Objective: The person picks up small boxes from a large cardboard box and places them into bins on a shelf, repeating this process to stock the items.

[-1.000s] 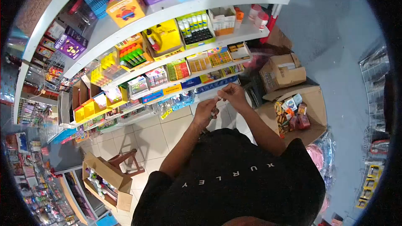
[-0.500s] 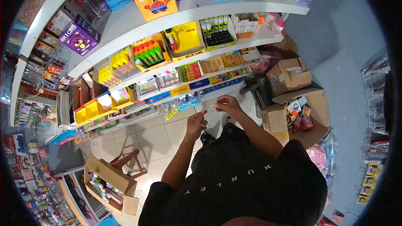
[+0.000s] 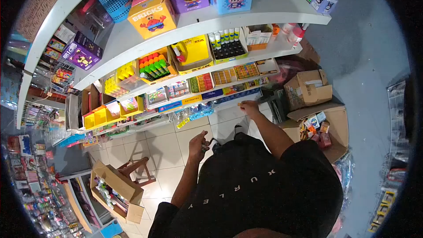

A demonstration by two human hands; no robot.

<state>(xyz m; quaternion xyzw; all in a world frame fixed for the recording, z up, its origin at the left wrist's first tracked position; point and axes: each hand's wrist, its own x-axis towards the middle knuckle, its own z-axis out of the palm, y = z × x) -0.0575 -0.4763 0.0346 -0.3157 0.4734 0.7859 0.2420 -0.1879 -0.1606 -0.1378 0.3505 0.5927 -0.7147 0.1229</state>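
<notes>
My right hand is pinched on a small orange piece, too small to name, in front of the lower shelves. Lower and to the left, my left hand is held over the tiled floor with its fingers curled; what lies in them, if anything, I cannot make out. Nearest the right hand is the low shelf row with small boxes of orange-yellow packs. Above it stand a tray of glue sticks and a yellow display box.
Boxes marked BRICKS stand on the top shelf. To the right, an open carton holds small packs, with another carton behind it. A brown stool and an open carton stand on the floor at left.
My hands have moved apart: the right one forward and to the right with the orange piece, the left one down and to the left. The view has shifted slightly.
</notes>
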